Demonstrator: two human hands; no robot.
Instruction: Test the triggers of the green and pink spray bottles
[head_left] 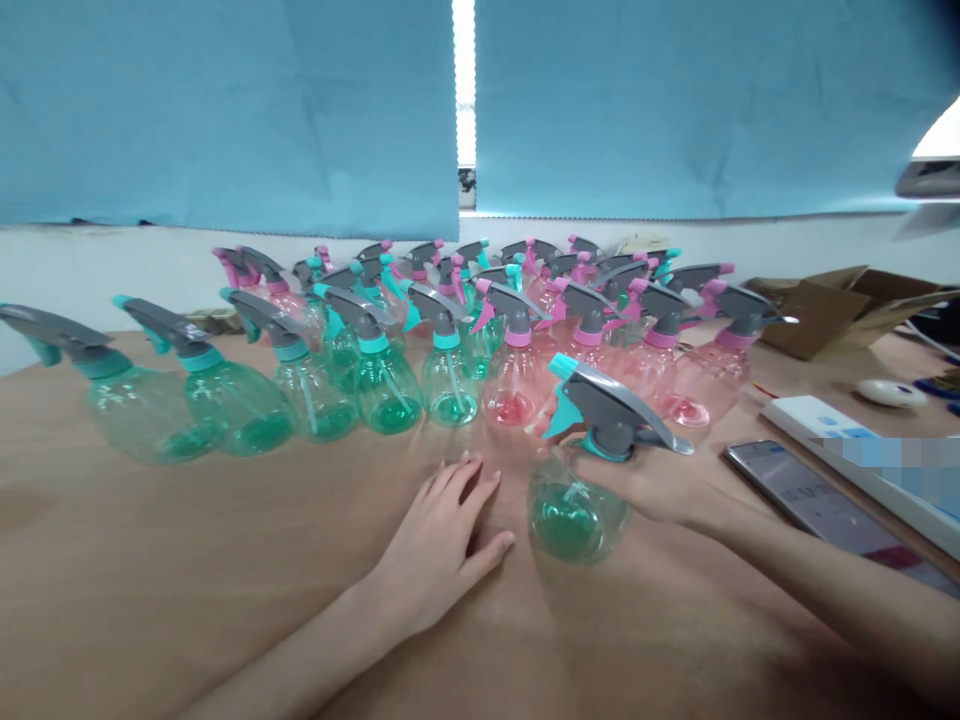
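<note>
My right hand [637,482] is wrapped around the neck of a green spray bottle [571,515] with a grey and turquoise trigger head. The bottle is slightly tilted, close to the tabletop; I cannot tell whether its base touches. My left hand [442,535] lies palm down on the wooden table [247,580], fingers stretched out, just left of that bottle and holding nothing. Beyond my hands stands a front row of clear spray bottles, green ones [388,395] on the left and pink ones [514,385] on the right.
More spray bottles [375,270] crowd behind the front row, near the wall. At right lie a phone [817,510], a white box [862,460] and a white mouse [891,393]. An open cardboard box [832,310] sits at the back right. Blue curtains [225,110] hang behind.
</note>
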